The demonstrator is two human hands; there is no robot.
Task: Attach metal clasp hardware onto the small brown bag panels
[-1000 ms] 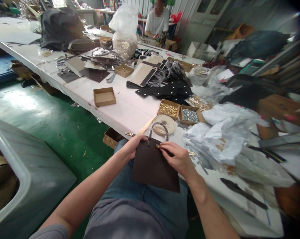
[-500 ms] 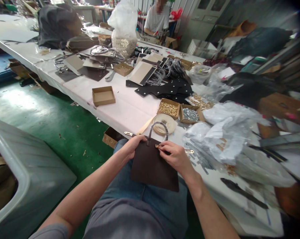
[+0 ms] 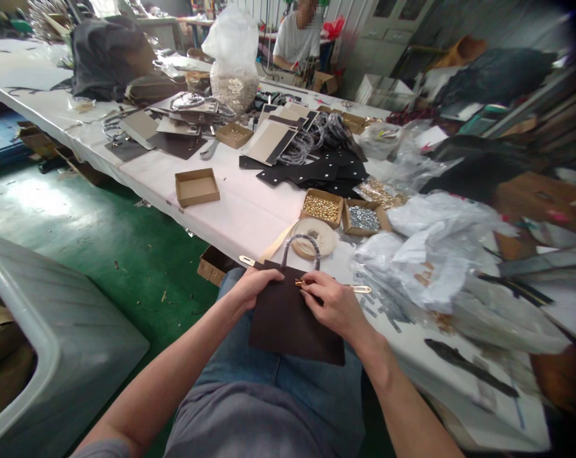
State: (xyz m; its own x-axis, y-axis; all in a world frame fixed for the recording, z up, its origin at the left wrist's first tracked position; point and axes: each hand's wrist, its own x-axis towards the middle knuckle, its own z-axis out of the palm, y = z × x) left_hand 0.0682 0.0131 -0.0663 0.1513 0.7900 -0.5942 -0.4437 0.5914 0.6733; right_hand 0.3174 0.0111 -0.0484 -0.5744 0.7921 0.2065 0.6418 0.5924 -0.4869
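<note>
Tape roll [image 3: 315,237], boxes [image 3: 323,208] block fwd.

A long worktable [image 3: 230,210] with a pale covering runs from the near right to the far left, crowded along its length. Beside it lies a glossy green floor [image 3: 77,222] – daylight glares off it at the left, and scraps dot it. A grey plastic tub [image 3: 53,343] stands at the near left. Far back a person in a white shirt [image 3: 295,41] sits at another table – pale cabinet doors [image 3: 387,32] stand to the right.
</note>
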